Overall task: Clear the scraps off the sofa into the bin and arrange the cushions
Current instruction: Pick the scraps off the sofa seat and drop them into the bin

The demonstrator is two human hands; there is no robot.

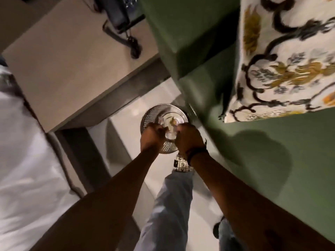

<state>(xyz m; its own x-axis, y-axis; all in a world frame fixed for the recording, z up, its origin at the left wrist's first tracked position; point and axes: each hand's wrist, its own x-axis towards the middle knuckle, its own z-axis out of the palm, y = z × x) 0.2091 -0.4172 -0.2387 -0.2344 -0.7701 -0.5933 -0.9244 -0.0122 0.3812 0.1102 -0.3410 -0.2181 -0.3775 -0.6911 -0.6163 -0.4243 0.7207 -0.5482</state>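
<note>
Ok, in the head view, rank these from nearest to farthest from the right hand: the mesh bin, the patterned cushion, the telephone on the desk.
1. Mesh bin: directly under the right hand, on the floor.
2. Patterned cushion: up and to its right, on the green sofa.
3. Telephone: farthest, top left on the desk.

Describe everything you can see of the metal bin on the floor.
The bin is round, silvery perforated mesh metal, standing upright on the pale floor beside the corner of the green sofa. Seen from above, its open top shows a shiny base with a few yellowish scraps lying inside. Both hands hover over its near rim, left hand and right hand, hiding that part; whether they touch it is unclear through blur.
</note>
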